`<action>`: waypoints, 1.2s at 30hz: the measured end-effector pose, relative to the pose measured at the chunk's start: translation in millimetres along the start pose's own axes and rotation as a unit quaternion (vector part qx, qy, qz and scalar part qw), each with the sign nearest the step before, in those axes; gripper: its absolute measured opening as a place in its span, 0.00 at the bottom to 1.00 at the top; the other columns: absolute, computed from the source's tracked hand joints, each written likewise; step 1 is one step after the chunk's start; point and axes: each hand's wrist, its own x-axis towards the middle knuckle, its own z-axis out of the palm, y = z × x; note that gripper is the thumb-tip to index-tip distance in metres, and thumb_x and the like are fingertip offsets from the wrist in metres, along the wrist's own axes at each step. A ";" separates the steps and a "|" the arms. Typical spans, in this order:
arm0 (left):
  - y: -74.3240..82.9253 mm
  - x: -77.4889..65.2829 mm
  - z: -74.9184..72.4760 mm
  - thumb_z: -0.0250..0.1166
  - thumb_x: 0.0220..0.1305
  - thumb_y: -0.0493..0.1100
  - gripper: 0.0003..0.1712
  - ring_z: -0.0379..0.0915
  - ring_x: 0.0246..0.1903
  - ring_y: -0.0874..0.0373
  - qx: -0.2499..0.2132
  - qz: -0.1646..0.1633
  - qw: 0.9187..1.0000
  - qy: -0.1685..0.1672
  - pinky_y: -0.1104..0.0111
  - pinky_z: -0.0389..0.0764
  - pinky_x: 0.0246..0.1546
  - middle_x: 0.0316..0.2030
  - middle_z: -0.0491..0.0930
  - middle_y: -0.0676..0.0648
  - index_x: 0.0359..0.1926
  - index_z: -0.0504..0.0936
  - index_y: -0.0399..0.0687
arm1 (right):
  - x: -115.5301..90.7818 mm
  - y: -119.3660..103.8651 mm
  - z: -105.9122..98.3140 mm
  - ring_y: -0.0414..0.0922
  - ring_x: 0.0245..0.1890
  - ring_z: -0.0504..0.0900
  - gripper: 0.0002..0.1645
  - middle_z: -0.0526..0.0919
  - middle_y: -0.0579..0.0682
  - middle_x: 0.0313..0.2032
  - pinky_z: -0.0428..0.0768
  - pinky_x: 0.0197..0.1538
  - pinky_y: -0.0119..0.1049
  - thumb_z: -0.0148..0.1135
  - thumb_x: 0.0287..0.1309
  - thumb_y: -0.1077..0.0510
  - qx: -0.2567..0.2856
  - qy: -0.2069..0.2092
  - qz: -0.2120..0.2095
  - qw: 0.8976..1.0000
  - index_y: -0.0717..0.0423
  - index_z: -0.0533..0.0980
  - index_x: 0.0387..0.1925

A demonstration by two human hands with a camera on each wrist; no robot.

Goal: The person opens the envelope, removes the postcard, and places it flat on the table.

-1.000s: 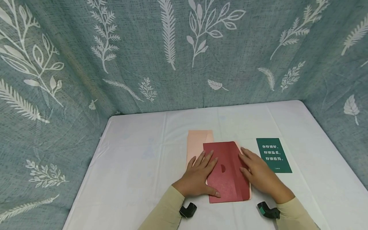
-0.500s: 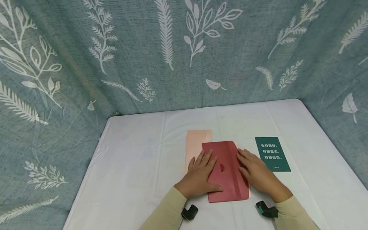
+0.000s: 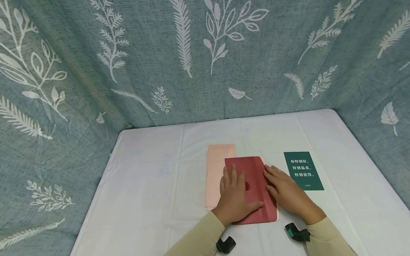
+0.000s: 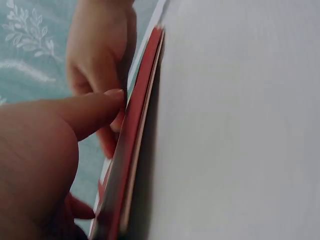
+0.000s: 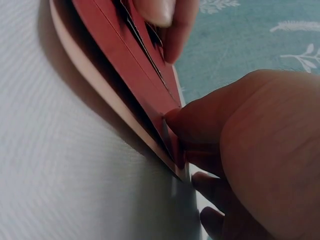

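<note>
A red envelope (image 3: 237,164) lies on the white table with its closing flap on the right side and a dark half-round mark near the middle. My left hand (image 3: 234,201) rests spread over its lower left part, the thumb reaching across to the flap. At the right edge, my right hand (image 3: 286,192) touches the flap with thumb and fingertips. The right wrist view shows the red flap (image 5: 115,60) standing slightly loose, the right thumb (image 5: 192,117) on it. A pale pink layer (image 5: 90,75) sticks out underneath.
Pale pink envelopes (image 3: 215,170) lie partly under the red one on its left. A green card (image 3: 302,177) with white lettering lies to the right, beyond the right hand. A patterned green curtain (image 3: 192,96) hangs behind the table.
My left hand has slid to the right over the red envelope, its thumb now on the flap. The flap lies flatter than a second ago. My right hand stays at the right edge.
</note>
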 end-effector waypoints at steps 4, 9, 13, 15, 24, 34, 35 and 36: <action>10.0 2.7 7.2 0.73 0.57 0.79 0.71 0.26 0.83 0.28 0.000 -0.028 0.999 0.019 0.35 0.44 0.77 0.85 0.41 0.32 0.84 0.58 0.36 | -0.4 -0.5 -1.3 0.66 0.79 0.61 0.34 0.68 0.64 0.78 0.65 0.73 0.67 0.67 0.75 0.61 -0.001 -0.003 0.000 1.000 0.69 0.71 0.76; 15.9 5.7 13.8 0.72 0.55 0.81 0.74 0.28 0.82 0.27 0.018 -0.040 0.998 0.040 0.34 0.43 0.77 0.85 0.42 0.31 0.85 0.56 0.35 | 0.1 -1.7 -2.9 0.66 0.80 0.60 0.32 0.67 0.63 0.79 0.65 0.73 0.67 0.66 0.75 0.62 0.002 -0.004 -0.003 1.000 0.68 0.72 0.75; 16.2 7.0 17.9 0.72 0.58 0.77 0.71 0.30 0.82 0.26 0.032 -0.036 0.997 0.054 0.33 0.45 0.75 0.85 0.43 0.30 0.84 0.56 0.34 | 0.5 -1.4 -3.2 0.65 0.80 0.60 0.31 0.67 0.62 0.79 0.65 0.73 0.67 0.66 0.75 0.63 0.005 -0.005 -0.005 1.000 0.67 0.73 0.74; 15.4 7.8 19.9 0.72 0.61 0.73 0.67 0.29 0.82 0.26 0.031 -0.036 0.997 0.058 0.33 0.45 0.75 0.85 0.43 0.30 0.84 0.56 0.34 | 0.7 -0.9 -3.1 0.65 0.80 0.60 0.31 0.67 0.62 0.79 0.65 0.73 0.67 0.66 0.74 0.64 0.007 -0.006 -0.005 1.000 0.67 0.73 0.74; 16.1 9.7 21.3 0.69 0.64 0.60 0.55 0.30 0.81 0.25 0.013 -0.030 0.997 0.073 0.31 0.45 0.74 0.84 0.44 0.29 0.82 0.60 0.34 | 0.3 1.3 -2.0 0.66 0.80 0.60 0.31 0.67 0.63 0.79 0.66 0.72 0.67 0.66 0.74 0.64 0.009 -0.003 -0.003 1.000 0.67 0.73 0.74; 18.7 8.7 15.7 0.68 0.62 0.54 0.45 0.29 0.81 0.24 -0.048 -0.025 0.995 0.088 0.28 0.42 0.72 0.85 0.44 0.32 0.80 0.69 0.52 | 0.7 2.1 -2.1 0.66 0.80 0.59 0.30 0.67 0.63 0.79 0.65 0.73 0.67 0.65 0.75 0.65 0.018 -0.009 -0.003 1.000 0.68 0.73 0.74; 18.2 8.2 15.3 0.67 0.62 0.52 0.43 0.27 0.81 0.24 -0.059 -0.022 0.994 0.089 0.28 0.41 0.72 0.85 0.42 0.32 0.79 0.71 0.57 | 0.8 2.2 -2.2 0.66 0.80 0.59 0.30 0.67 0.63 0.79 0.65 0.73 0.67 0.65 0.75 0.65 0.019 -0.010 -0.003 1.000 0.68 0.73 0.74; 17.8 7.7 14.6 0.66 0.62 0.52 0.41 0.27 0.81 0.24 -0.068 -0.018 0.994 0.089 0.27 0.40 0.72 0.85 0.42 0.33 0.79 0.73 0.60 | 0.9 2.3 -2.3 0.66 0.80 0.58 0.30 0.67 0.63 0.79 0.65 0.73 0.68 0.65 0.75 0.65 0.021 -0.011 -0.002 1.000 0.68 0.73 0.74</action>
